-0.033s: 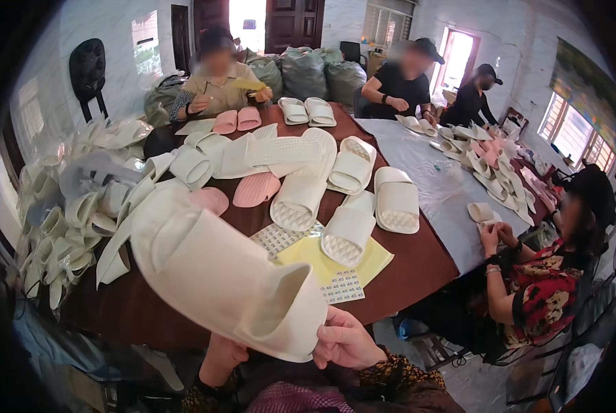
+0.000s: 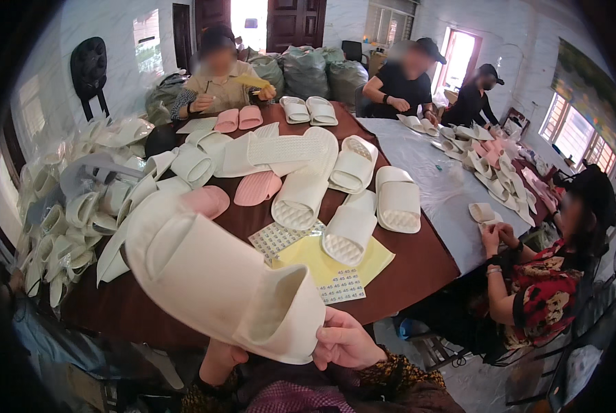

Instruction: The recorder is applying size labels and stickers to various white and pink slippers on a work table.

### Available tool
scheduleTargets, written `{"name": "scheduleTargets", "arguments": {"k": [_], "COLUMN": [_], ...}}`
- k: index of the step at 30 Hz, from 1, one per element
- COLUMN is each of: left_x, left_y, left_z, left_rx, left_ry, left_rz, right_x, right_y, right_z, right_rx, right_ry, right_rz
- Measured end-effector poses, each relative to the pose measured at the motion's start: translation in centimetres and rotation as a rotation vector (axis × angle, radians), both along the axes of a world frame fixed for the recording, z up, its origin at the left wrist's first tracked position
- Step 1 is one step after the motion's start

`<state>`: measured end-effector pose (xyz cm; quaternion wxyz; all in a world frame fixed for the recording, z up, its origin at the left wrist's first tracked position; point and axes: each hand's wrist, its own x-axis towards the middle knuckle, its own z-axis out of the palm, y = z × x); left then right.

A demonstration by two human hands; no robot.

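Observation:
A large cream slide slipper (image 2: 222, 275) hangs close in front of me, tilted, its toe end up to the left and its strap opening toward the lower right. My right hand (image 2: 349, 341) is closed on the edge by the strap, thumb and fingers pinching it. Under the sole is my left hand (image 2: 222, 358), gripping from below; most of its fingers are hidden by the slipper. On the brown table (image 2: 418, 275) just beyond lie sheets of small stickers (image 2: 342, 287), a yellow sheet (image 2: 376, 261) and a white slipper (image 2: 349, 234) resting partly on it.
A heap of bagged white slippers (image 2: 67, 227) covers the table's left side. Pink slippers (image 2: 258, 187) lie among white ones in the middle. Several people sit around the joined tables; one at right handles a slipper (image 2: 483, 213). Full grey sacks (image 2: 304, 74) stand at the back.
The slipper in my hands has shifted slightly to the left. Both hands keep their grip.

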<state>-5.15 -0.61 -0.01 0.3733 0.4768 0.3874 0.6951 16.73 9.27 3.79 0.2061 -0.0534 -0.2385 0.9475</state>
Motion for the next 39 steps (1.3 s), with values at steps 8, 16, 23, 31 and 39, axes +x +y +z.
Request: {"name": "scheduleTargets", "arguments": {"k": [8, 16, 23, 31, 39], "left_x": [2.6, 2.4, 0.4, -4.8, -4.8], "left_y": [-0.1, 2.3, 1.0, -3.7, -3.5], "left_z": [1.7, 0.0, 1.9, 0.5, 0.1], "left_rx": [-0.179, -0.018, -0.002, -0.317, -0.272], "left_ry": [-0.287, -0.106, 0.452, 0.609, 0.586], "left_rz": [-0.168, -0.250, 0.177, 0.628, 0.660], "right_x": [-0.4, 0.8, 5.7, 16.5, 31.9], "right_y": [-0.1, 0.5, 6.1, 19.9, 36.6], "right_z": [-0.4, 0.0, 0.5, 0.9, -6.1], "right_rx": [0.011, 0.093, 0.287, 0.534, 0.425], "right_ry": [-0.030, -0.203, -0.165, -0.467, -0.784], "right_rz": [0.047, -0.200, -0.713, -1.314, -1.340]}}
